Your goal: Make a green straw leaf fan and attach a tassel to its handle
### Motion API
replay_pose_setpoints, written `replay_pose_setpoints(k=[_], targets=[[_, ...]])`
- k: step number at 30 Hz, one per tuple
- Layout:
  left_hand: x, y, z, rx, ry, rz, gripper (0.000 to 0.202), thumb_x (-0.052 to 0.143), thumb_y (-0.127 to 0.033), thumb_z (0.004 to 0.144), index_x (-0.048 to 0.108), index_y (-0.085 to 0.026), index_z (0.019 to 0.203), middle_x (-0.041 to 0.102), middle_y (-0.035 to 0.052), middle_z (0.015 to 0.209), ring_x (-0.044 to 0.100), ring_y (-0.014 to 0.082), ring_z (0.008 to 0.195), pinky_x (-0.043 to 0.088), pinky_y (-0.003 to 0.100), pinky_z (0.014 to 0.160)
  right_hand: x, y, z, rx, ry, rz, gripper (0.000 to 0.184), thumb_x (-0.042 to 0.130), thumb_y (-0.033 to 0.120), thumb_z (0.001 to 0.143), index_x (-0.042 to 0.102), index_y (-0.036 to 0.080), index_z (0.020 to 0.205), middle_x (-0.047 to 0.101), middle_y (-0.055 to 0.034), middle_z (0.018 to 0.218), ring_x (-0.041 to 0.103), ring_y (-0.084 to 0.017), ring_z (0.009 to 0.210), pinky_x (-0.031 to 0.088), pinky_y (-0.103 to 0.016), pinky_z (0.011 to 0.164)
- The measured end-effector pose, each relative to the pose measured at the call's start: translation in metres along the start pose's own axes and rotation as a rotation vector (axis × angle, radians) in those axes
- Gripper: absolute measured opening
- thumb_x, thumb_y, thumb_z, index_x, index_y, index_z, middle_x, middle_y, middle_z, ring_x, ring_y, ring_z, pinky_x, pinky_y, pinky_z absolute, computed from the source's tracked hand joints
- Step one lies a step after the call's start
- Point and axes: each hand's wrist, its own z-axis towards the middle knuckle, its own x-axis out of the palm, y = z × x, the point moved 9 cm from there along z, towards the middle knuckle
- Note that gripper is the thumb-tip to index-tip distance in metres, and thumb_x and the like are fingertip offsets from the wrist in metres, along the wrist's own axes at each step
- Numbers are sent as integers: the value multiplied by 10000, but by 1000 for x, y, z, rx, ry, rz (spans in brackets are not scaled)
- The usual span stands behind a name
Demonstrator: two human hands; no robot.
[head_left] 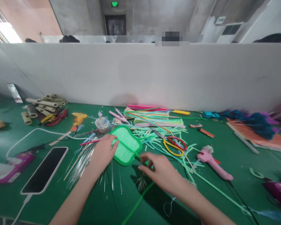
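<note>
A light green leaf-like piece point(128, 140) with a darker green fuzzy rim and midrib is held up in the middle of the view. My left hand point(105, 148) pinches it at its left edge, thumb on the near face. A green pipe cleaner stem point(137, 155) leads from the leaf's lower right to my right hand point(156, 167), whose fingers are curled around it. Below, a long green pipe cleaner point(139, 201) trails toward the table's front edge. Red and yellow handled scissors point(174, 146) lie just right of the leaf, on cut green strips.
Bundled pipe cleaners point(152, 117) lie at the back by the white partition point(89, 72). Thin wires point(81, 168) and a phone point(45, 170) are on the left. A pink glue gun point(215, 162) rests right; a yellow glue gun point(79, 119) stands back left, near bamboo tubes point(46, 104).
</note>
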Motion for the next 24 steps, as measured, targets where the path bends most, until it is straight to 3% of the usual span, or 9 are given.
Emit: replay_pose_setpoints(k=[3, 6, 9, 12, 17, 24], targets=[[22, -6, 43, -18, 55, 102, 348, 614, -353, 959, 603, -189, 1266, 623, 107, 1296, 648, 238, 1084, 564, 458, 908, -27, 22, 43, -101, -61, -122, 192, 608, 242, 923, 708, 166, 1067, 784, -84, 956, 722, -202, 762, 523, -325, 716], [42, -7, 91, -89, 103, 187, 377, 627, -352, 951, 591, -174, 1280, 623, 111, 1290, 650, 247, 1085, 567, 464, 898, -31, 37, 69, -145, -70, -148, 187, 610, 222, 921, 716, 162, 1063, 778, -92, 1025, 723, -213, 823, 521, -335, 774], [56, -3, 130, -192, 157, 258, 387, 634, -353, 946, 592, -160, 1278, 624, 121, 1285, 650, 252, 1086, 567, 462, 897, -17, 38, 67, -141, -32, -75, 184, 613, 247, 929, 728, 184, 1058, 785, -54, 987, 728, -196, 793, 524, -300, 736], [64, 9, 155, -303, 211, 312, 396, 641, -353, 941, 593, -146, 1276, 625, 131, 1280, 651, 255, 1086, 566, 460, 897, -5, 19, 50, -56, 20, 41, 170, 622, 244, 917, 748, 196, 1020, 791, -41, 956, 727, -197, 772, 521, -291, 706], [64, 33, 172, -399, 239, 337, 384, 633, -354, 946, 590, -169, 1281, 625, 114, 1284, 650, 253, 1089, 567, 463, 894, -12, -18, 22, 84, 13, 157, 156, 622, 217, 896, 748, 192, 984, 778, -41, 887, 716, -204, 794, 518, -296, 720], [46, 35, 159, -352, 18, 243, 390, 636, -353, 944, 591, -158, 1279, 624, 122, 1283, 650, 254, 1088, 567, 462, 896, -16, -52, 3, 199, -43, 285, 201, 578, 264, 903, 733, 182, 1001, 731, -45, 817, 663, -196, 750, 474, -289, 658]])
